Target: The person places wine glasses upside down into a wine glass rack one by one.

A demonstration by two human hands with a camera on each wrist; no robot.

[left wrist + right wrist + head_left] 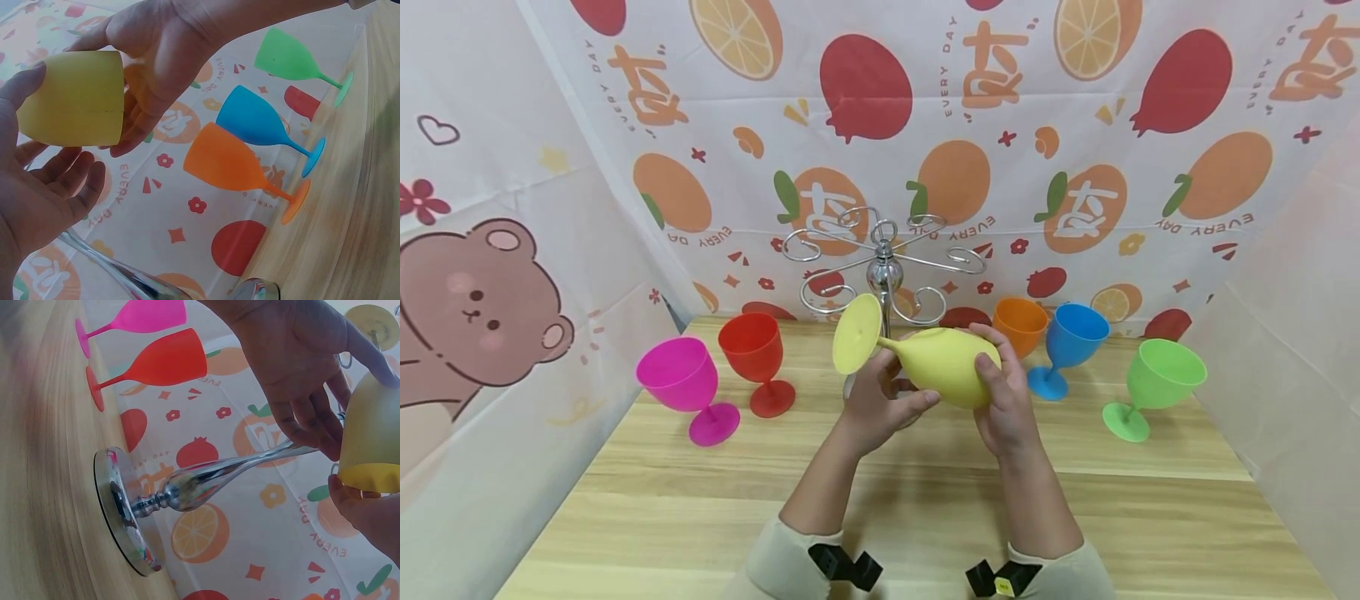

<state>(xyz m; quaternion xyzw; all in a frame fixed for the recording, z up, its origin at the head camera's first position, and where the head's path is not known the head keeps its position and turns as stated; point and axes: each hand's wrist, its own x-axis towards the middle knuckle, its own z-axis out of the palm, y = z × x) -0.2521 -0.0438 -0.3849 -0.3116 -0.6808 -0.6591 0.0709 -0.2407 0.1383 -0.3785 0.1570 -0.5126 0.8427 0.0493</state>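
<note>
A yellow goblet lies sideways in the air between both hands, its round foot pointing left and its rim right. My right hand grips the bowl near the rim, with the thumb on the near side. My left hand holds the bowl toward the stem, thumb against its lower side; some of its fingers are hidden behind in the head view. Behind the hands stands a chrome rack with curled wire arms. Its polished post and round base show in the right wrist view.
Left on the wooden table stand a magenta goblet and a red goblet. To the right are orange, blue and green goblets. Fruit-printed cloth hangs behind.
</note>
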